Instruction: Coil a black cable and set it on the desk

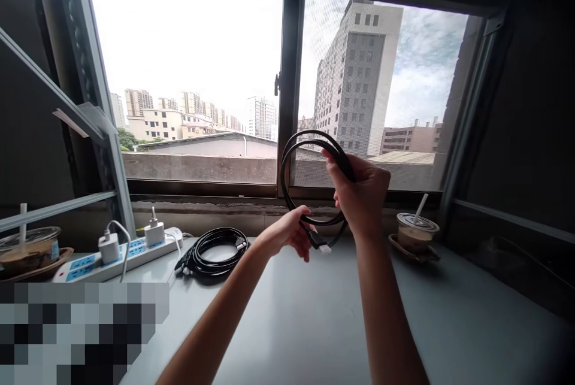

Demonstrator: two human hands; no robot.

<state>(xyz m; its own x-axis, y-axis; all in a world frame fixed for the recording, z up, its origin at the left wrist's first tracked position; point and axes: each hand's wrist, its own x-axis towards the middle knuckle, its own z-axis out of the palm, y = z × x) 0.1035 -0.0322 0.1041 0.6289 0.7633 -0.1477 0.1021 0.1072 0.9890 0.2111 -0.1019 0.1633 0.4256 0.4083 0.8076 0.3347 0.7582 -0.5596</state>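
Note:
A black cable (284, 176), wound into loops, is held up in front of the window, above the table. My right hand (359, 190) is closed around the right side of the loops. At the lower left of the loops, my left hand (291, 230) grips the cable between thumb and fingers. One cable end, a black plug with a pale tip (320, 243), hangs just right of my left fingers. Another coiled black cable (211, 252) lies on the table to the left, with its plugs showing, touched by neither hand.
A white power strip (130, 256) with two white chargers stands at the back left. Cups with straws sit at the far left (30, 247) and on the right (417, 230). Metal shelf posts (110, 151) frame the window. The lower left corner is pixelated.

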